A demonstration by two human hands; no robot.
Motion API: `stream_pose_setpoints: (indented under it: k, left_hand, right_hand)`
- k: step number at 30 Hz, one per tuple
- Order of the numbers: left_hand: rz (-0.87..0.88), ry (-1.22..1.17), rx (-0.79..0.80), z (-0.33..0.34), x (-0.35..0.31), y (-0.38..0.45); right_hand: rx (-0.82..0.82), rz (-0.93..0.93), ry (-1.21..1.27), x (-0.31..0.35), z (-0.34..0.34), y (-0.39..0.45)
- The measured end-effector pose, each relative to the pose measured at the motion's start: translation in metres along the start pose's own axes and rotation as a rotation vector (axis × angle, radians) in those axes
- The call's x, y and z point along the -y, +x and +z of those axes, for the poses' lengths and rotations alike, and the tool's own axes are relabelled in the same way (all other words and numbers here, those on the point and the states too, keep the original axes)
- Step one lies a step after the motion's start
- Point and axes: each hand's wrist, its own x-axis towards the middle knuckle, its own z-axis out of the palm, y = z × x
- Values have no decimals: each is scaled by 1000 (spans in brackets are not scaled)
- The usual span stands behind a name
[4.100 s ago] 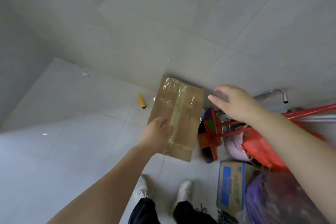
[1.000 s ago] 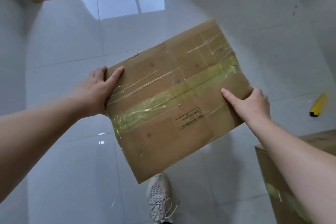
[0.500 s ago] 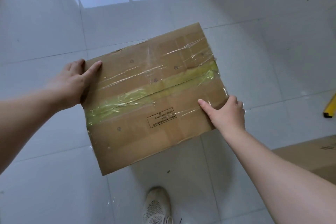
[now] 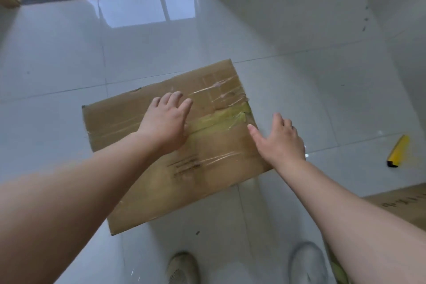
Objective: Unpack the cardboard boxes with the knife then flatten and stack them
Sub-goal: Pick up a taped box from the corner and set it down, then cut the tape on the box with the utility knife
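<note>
**Head view: flattened box going down on the floor**

Head camera looks down past both arms onto a flattened cardboard box (image 4: 175, 157), lying skewed on the glossy white tile floor (image 4: 288, 41) just ahead of the person's shoes (image 4: 183, 268). From where I stand I cannot tell whether it is fully down or just above the tiles. The left hand (image 4: 164, 122) is spread flat over the middle of the cardboard, fingers (image 4: 176, 97) straight and apart, gripping nothing. The right hand (image 4: 280, 138) hovers at the box's right edge, fingers loose and splayed, also holding nothing; whether it touches the cardboard I cannot tell.

What could go wrong: the tiles are slick, so a push from one hand only would likely skate the sheet sideways instead of pressing it flat. The yellow knife (image 4: 397, 151) lies on the floor to the right, well apart from the box but near where feet may step; a careless stride could kick it or tread on it.

As for the box itself: brown, creased, crossed by a band of yellowish tape (image 4: 221, 120) with wrinkled clear tape over it, and a small printed mark near the middle. Another piece of cardboard (image 4: 401, 203) shows at the right edge of the picture.
</note>
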Motion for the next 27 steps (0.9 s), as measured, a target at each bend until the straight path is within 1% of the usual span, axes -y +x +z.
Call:
stream_pose_setpoints:
  k: [4, 9, 13, 16, 19, 22, 24, 26, 27]
  left_hand:
    - [69, -111, -123, -3, -90, 28]
    - [229, -177, -169, 4, -211, 78]
    - [336, -198, -191, 22, -286, 117]
    - [495, -195, -176, 48, -349, 136]
    - [608, -189, -190, 71, -397, 154]
    - [660, -198, -202, 92, -432, 178]
    - [685, -210, -198, 104, -440, 189]
    - [684, -223, -181, 113, -436, 194]
    - [673, -230, -172, 115, -432, 195]
  right_hand:
    - [-19, -11, 12, -47, -7, 18]
    - [-80, 30, 26, -128, -19, 52]
    - [-137, 180, 47, -222, -23, 89]
    - [-146, 336, 31, -300, -13, 114]
    - [-90, 398, -5, -353, 1, 136]
    - [4, 507, -25, -407, 13, 159]
    - [93, 626, 8, -435, 17, 168]
    - [123, 705, 25, -455, 23, 174]
    - [122, 717, 24, -465, 28, 176]
